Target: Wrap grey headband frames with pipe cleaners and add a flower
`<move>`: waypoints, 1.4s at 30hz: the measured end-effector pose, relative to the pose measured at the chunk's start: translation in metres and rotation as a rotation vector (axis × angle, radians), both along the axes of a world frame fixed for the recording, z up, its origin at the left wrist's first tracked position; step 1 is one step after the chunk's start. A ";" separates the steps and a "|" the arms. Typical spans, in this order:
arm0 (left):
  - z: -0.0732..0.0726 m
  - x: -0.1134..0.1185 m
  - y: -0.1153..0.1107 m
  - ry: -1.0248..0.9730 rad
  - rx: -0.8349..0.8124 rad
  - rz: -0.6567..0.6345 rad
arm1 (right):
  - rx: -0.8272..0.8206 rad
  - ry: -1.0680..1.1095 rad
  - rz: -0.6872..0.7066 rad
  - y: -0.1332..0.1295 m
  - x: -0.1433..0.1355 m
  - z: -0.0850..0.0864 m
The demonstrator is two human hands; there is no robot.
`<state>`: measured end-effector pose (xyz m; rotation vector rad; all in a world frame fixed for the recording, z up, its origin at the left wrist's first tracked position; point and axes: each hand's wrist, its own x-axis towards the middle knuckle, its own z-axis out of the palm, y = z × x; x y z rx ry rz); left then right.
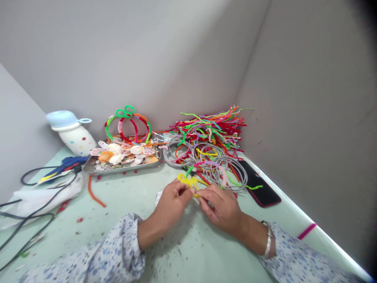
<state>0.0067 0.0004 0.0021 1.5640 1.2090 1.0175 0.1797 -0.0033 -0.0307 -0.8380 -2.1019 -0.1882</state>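
A yellow pipe cleaner (188, 180), bent into small loops, is pinched between both hands near the middle of the view. My left hand (173, 200) grips it at the lower left with thumb and forefinger. From the right, my right hand (220, 206) has its fingers closed on the yellow strand. Behind the hands rises an arch of green, purple and pink pipe cleaner (210, 164); where its ends meet the yellow piece is hidden. Coils of grey wire (243, 173) lie just beyond the fingers.
A metal tray (123, 170) of shells (116, 153) stands at the back left, with finished hoops (137, 124) on it. Near it are a white bottle (77, 137) and black cables (22, 224). Colourful pipe cleaners (212, 129) are heaped behind; a phone (260, 184) lies right.
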 end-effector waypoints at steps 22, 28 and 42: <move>-0.016 -0.006 -0.002 0.365 0.886 0.078 | -0.155 0.155 -0.072 0.003 -0.003 0.003; -0.017 -0.008 -0.001 0.404 0.951 0.080 | -0.147 0.162 -0.062 0.003 -0.002 0.004; -0.013 -0.011 -0.001 0.462 1.017 0.119 | -0.128 0.174 -0.066 0.003 -0.002 0.004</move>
